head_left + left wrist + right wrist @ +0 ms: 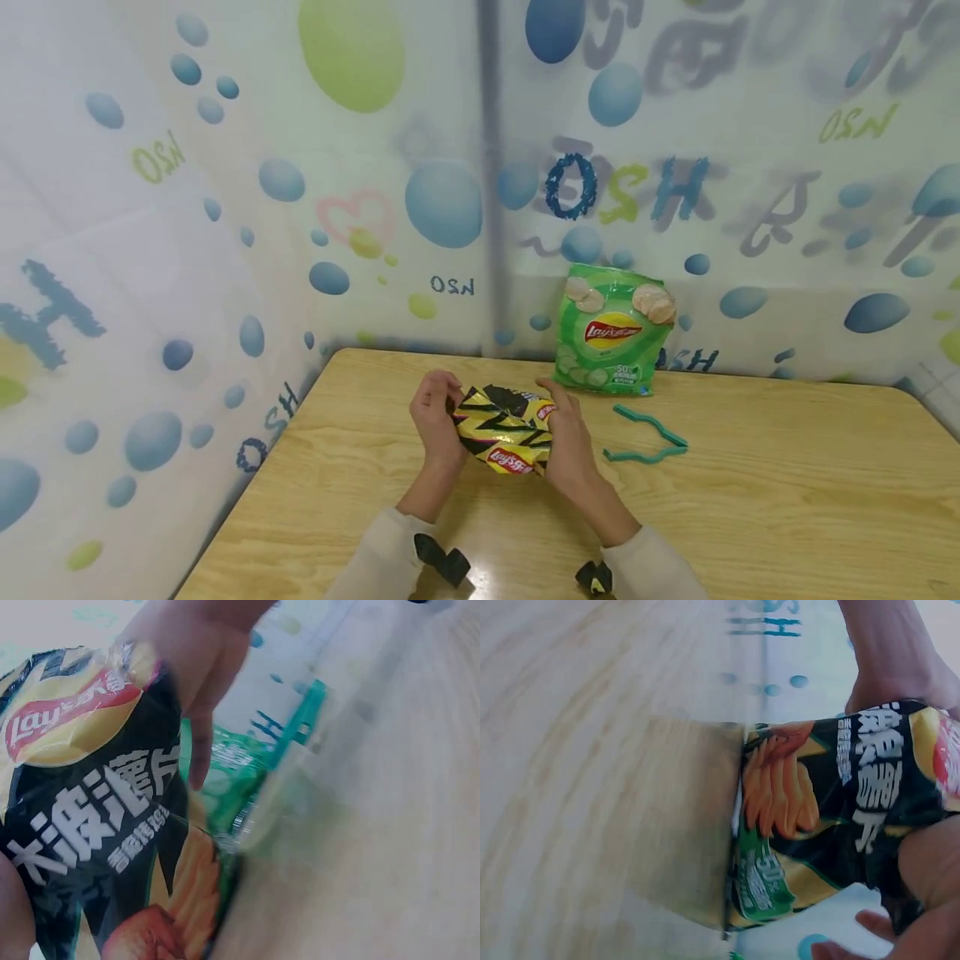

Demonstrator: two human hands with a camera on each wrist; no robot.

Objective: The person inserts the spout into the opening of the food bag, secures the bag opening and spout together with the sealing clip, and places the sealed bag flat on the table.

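Both hands were grasping a black-and-yellow Lay's chip bag [504, 433], which sat between them over the near-middle part of the bench [780, 492]: taking that bag as the centre of a clock in the head view, the left hand [437, 429] held it from 9 o'clock and the right hand [572, 442] from 3 o'clock. The bag stood roughly upright, its lower edge appearing to rest on the wood in the right wrist view, and its front carried white characters and a picture of orange ridged chips. Toward 1 to 2 o'clock, a green Lay's bag [615, 333] stood near the bench's far edge, just in front of a backdrop [375, 308] printed with blue and green ovals. A teal clip [660, 455] lay spread at 3 o'clock, past the right hand, its two arms joined at their 3 o'clock end and apart toward 9 o'clock. Pale sleeves [382, 554] came in from 7 and 5 o'clock, with a black strap [442, 560] showing by the left cuff
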